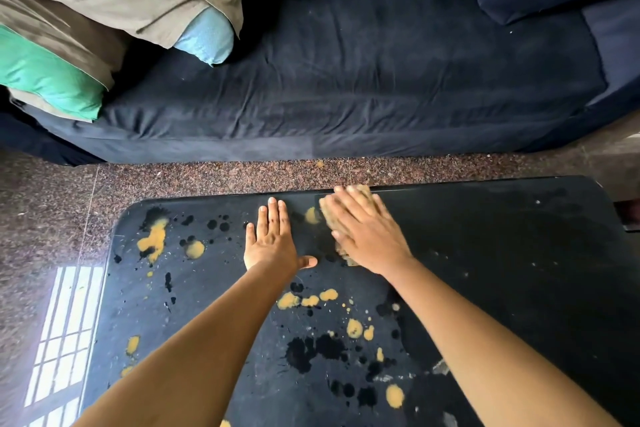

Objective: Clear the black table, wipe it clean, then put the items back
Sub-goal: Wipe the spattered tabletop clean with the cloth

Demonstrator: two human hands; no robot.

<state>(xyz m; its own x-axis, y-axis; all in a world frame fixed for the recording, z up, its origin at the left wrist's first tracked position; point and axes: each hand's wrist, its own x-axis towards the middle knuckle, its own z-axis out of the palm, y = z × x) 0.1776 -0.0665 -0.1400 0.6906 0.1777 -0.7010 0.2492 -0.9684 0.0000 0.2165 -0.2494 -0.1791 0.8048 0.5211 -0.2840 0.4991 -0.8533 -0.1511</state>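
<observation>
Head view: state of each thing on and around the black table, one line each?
black table: cleared of items; yellow and dark splatters on left and centre, right side mostly clean
left hand: flat on the table, fingers spread, holding nothing
right hand: pressed flat on the cloth
cloth: tan, under the right hand near the far edge, blurred
sofa: dark blue, cushions and pillows on it

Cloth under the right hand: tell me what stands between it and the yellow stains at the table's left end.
Only the left hand, laid flat on the table, lies between the cloth under the right hand and the yellow stains. No other object stands on that stretch.
</observation>
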